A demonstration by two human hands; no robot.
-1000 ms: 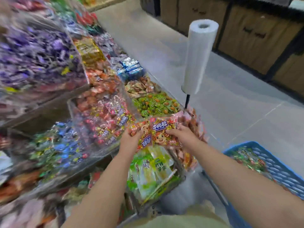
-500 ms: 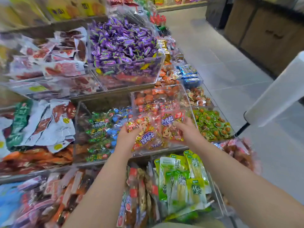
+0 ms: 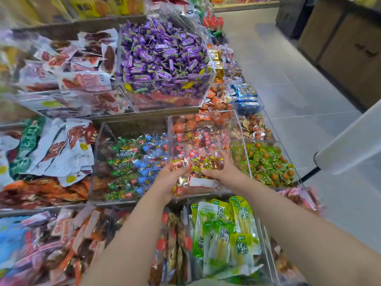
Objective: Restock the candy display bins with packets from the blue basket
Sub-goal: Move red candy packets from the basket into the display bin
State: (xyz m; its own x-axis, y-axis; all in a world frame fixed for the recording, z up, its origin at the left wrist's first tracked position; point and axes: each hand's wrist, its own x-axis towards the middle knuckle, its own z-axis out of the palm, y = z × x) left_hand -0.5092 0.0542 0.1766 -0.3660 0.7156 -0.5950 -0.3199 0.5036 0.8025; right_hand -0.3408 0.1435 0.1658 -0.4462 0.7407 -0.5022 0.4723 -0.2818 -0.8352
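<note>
I see my left hand (image 3: 170, 177) and right hand (image 3: 223, 171) both curled round a bunch of red packets (image 3: 203, 161), over the near end of the clear bin (image 3: 203, 114).

Bright even light, blurred warped edges

Floor (image 3: 288, 89): pale grey tiles, filling the right half of the frame.
Cabinets (image 3: 350, 48): brown wood, upper right, blurred.
White roll (image 3: 350, 145): right edge, tilted, mounted on a black rod (image 3: 309, 174).
</note>
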